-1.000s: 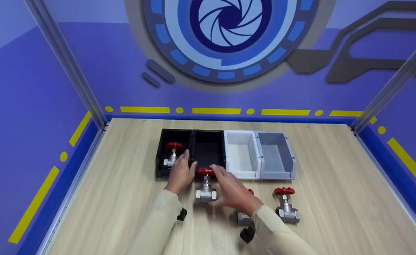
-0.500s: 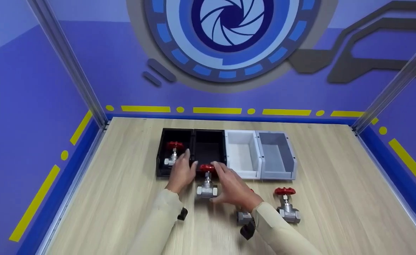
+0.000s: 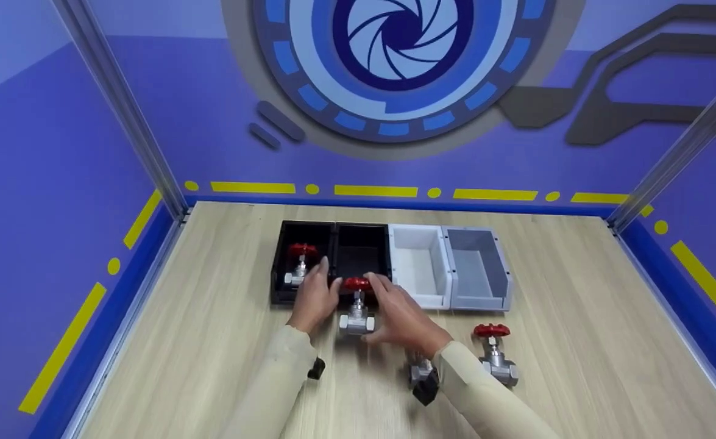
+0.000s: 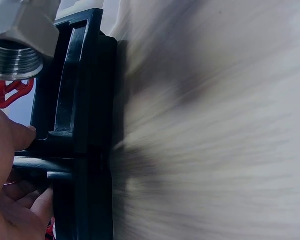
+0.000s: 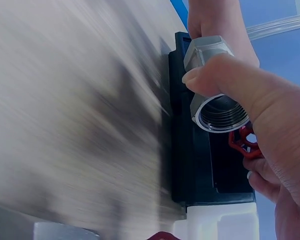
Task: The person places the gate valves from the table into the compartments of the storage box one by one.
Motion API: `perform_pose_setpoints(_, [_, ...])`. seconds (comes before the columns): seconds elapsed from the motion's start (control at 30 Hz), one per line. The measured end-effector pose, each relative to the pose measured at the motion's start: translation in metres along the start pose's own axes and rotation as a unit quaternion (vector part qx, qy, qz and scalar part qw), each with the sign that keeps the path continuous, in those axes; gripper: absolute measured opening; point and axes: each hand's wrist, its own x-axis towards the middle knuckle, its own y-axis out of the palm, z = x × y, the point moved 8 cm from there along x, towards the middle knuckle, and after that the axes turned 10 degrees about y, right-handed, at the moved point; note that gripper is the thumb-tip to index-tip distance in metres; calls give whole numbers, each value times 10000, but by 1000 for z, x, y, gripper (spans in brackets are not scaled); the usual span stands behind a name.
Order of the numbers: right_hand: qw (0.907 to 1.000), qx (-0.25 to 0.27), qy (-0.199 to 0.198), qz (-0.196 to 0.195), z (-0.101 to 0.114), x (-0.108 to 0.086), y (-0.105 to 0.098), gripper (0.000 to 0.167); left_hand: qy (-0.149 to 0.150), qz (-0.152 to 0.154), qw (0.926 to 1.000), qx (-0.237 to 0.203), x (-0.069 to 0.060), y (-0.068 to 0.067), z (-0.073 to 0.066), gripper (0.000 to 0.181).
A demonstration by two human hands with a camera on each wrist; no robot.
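My right hand (image 3: pixel 401 317) grips a metal gate valve (image 3: pixel 356 322) with a red handwheel, thumb on its body and fingers at the wheel. The valve is upright, just in front of the second black bin (image 3: pixel 361 247). In the right wrist view, the thumb lies across the valve body (image 5: pixel 210 50) near its threaded opening. My left hand (image 3: pixel 314 300) straddles the wall between the two black bins; the left wrist view has the thumb (image 4: pixel 24 136) on one side and fingers on the other, pinching it. Another valve (image 3: pixel 301 251) stands inside the leftmost black bin (image 3: pixel 280 268).
To the right of the black bins, a white bin (image 3: pixel 415 262) and a grey bin (image 3: pixel 473 262) join the row. One valve (image 3: pixel 496 360) stands on the wooden table (image 3: pixel 577 305) at right; another valve (image 3: pixel 420 369) is partly hidden by my right wrist. Blue panels enclose the back and sides.
The held valve and my right hand have moved slightly up and forward, toward the second black bin. My left hand keeps its place at the bin wall.
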Motion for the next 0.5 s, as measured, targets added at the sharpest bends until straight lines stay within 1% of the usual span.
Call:
perform_pose_setpoints(0.2, [9999,-109,7,-51,-2,5,-2,119,-8,34,10000,-28,0,0,0,58])
perform_pose_setpoints(0.37, [9998,-176,35,-35,-3,7,-4,120,111,-79,9999,-73,0,-1,-2,58])
perform_pose_setpoints(0.5, [9999,-128,44,-26,-3,10,-5,120,172,-156,9997,-64,0,-1,-2,57])
